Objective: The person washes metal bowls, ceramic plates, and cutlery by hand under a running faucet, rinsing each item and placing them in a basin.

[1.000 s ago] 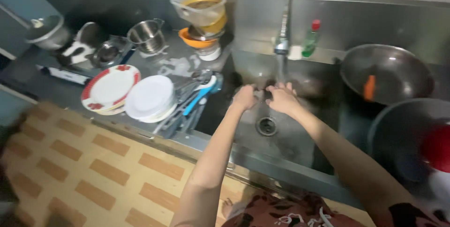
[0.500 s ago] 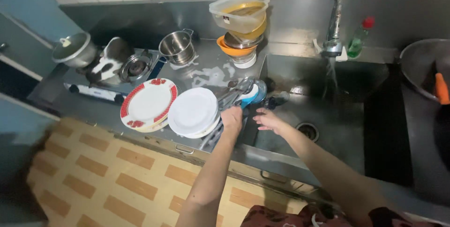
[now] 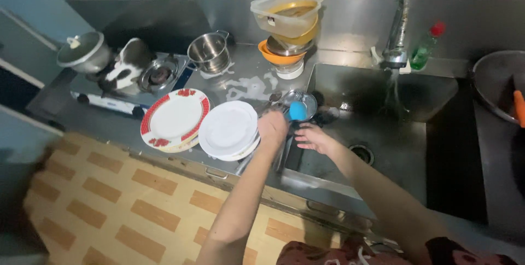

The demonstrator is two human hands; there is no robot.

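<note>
The left hand (image 3: 272, 128) is curled knuckles-up over a heap of utensils (image 3: 284, 109) at the sink's near left corner; its fingers are bent down among them, though the view is too blurred to tell which piece it grips; the right hand (image 3: 311, 136) sits just at its 3 o'clock, fingers loosely spread and half-closed over the edge of the sink (image 3: 383, 134), apparently touching the dark handles there rather than clasping anything firmly. At 12 o'clock from the two hands lies a blue-headed utensil (image 3: 297, 111) resting against a small glass bowl (image 3: 306, 101). At 9 o'clock from the left hand a stack of white plates (image 3: 228, 129) sits on the steel counter (image 3: 246, 82); further at 9 o'clock lies a red-rimmed plate (image 3: 174, 118), touching the stack's edge. At 12 o'clock, well behind, an orange bowl (image 3: 279, 56) carries a pile topped by a clear plastic tub (image 3: 287, 13); at 11 o'clock stands a steel pot (image 3: 208, 51); beyond it a small gas stove (image 3: 142, 82). At 2 o'clock the tap (image 3: 398, 35) runs water into the sink; a green bottle with a red cap (image 3: 424, 51) stands just beside it.
</note>
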